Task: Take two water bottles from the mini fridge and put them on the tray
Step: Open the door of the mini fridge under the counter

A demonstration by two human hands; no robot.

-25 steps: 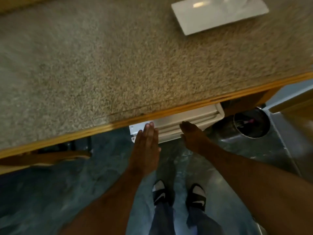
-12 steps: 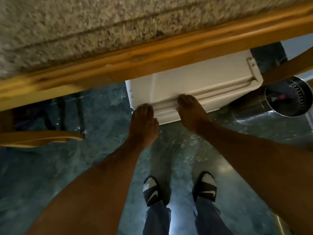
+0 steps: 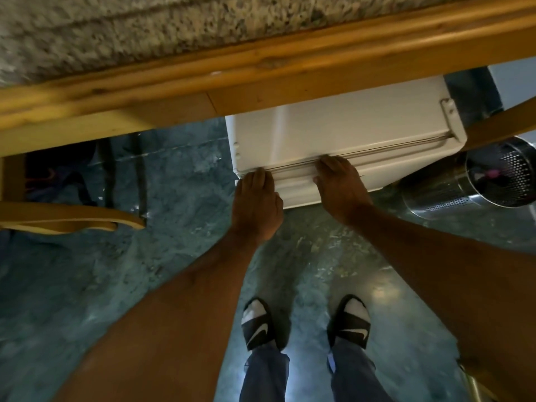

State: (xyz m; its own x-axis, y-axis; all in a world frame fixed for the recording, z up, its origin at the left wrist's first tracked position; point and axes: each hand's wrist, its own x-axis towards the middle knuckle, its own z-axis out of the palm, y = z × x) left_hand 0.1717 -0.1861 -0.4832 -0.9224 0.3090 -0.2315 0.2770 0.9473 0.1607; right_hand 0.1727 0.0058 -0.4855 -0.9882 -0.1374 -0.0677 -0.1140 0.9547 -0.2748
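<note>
The left hand (image 3: 256, 203) lies flat, fingers together, on the top front edge of the mini fridge (image 3: 342, 134) under the counter (image 3: 145, 33); the right hand (image 3: 338, 185) curls its fingers over the door seam beside it, gripping nothing. The bottles stay hidden behind the closed door and no tray shows, so a hard pull could slide the whole fridge forward, or swing the door into the metal bin (image 3: 475, 178) at right.

home room | mini fridge (image 3: 333, 134) under speckled counter (image 3: 116, 33)
</note>
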